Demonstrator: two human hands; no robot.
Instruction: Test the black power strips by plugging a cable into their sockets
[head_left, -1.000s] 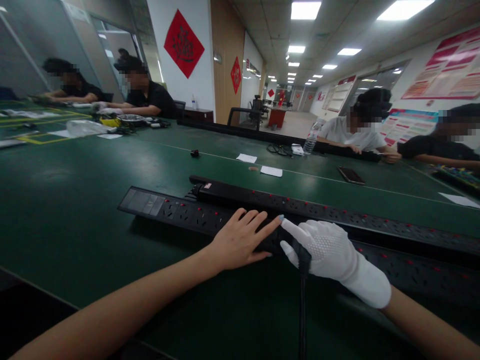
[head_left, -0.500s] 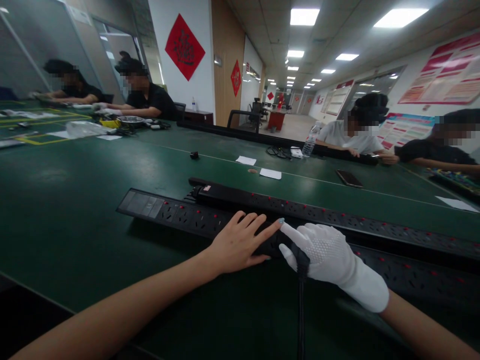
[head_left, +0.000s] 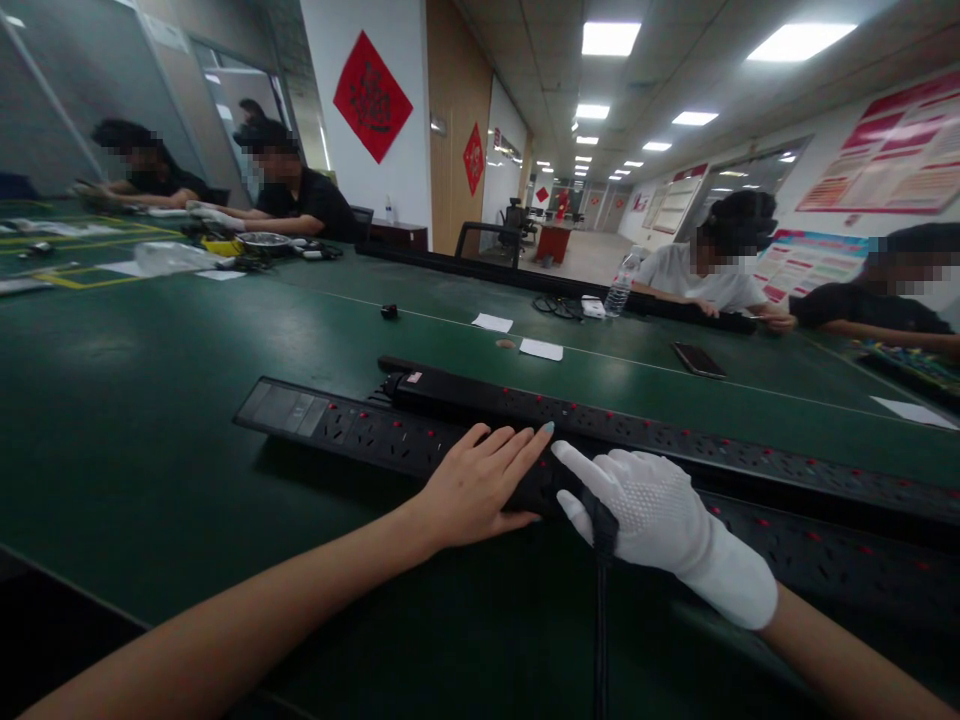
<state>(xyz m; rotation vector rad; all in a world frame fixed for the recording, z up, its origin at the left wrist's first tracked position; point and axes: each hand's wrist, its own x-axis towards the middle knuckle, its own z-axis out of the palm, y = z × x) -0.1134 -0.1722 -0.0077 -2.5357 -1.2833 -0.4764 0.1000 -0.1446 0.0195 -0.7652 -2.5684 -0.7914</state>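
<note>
My bare left hand (head_left: 472,485) lies across the near black power strip (head_left: 345,425), its fingers over the top and the thumb along the near edge, gripping it. Beside it, my right hand (head_left: 652,505), in a white dotted glove, is closed around a black plug (head_left: 604,525) at the strip. Its index finger points toward my left fingertips, with a small gap between them. From the plug a black cable (head_left: 602,630) drops toward the table's front. The plug's face is hidden, so I cannot tell whether it sits in a socket.
A second black power strip (head_left: 450,390) lies behind, nearly parallel. Farther back on the green table (head_left: 150,370) are a small black piece (head_left: 389,311), paper slips (head_left: 541,349), a phone (head_left: 697,358) and a water bottle (head_left: 619,290). Several people sit around the table.
My left index finger has drawn back slightly from my right fingertip, closer to its other fingers. The right hand stays almost in place with the plug.
</note>
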